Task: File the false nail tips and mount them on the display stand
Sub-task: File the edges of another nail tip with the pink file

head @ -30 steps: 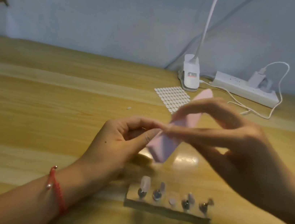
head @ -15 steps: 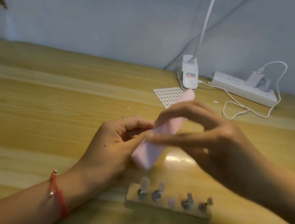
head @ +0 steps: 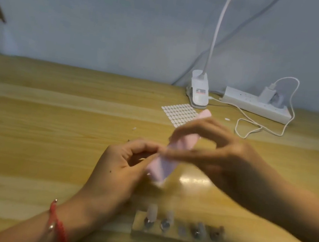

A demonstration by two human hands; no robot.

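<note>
My right hand (head: 217,155) grips a pink nail file block (head: 172,155) that slants across the middle of the desk. Its lower end lies against the fingertips of my left hand (head: 121,168), whose thumb and forefinger pinch something too small and blurred to make out, probably a nail tip. In front of my hands stands the display stand (head: 177,236), a low wooden bar with several metal pegs. Clear nail tips (head: 152,212) sit on some of the pegs.
A sheet of small white adhesive tabs (head: 178,113) lies behind the file. Further back are a white clip lamp base (head: 198,91), a white power strip (head: 257,106) with a charger, and a looping white cable (head: 256,128). A wall closes the desk's far edge.
The file and my right hand slid down and to the left along my left fingertips, then stayed about there. The camera view shifted slightly.
</note>
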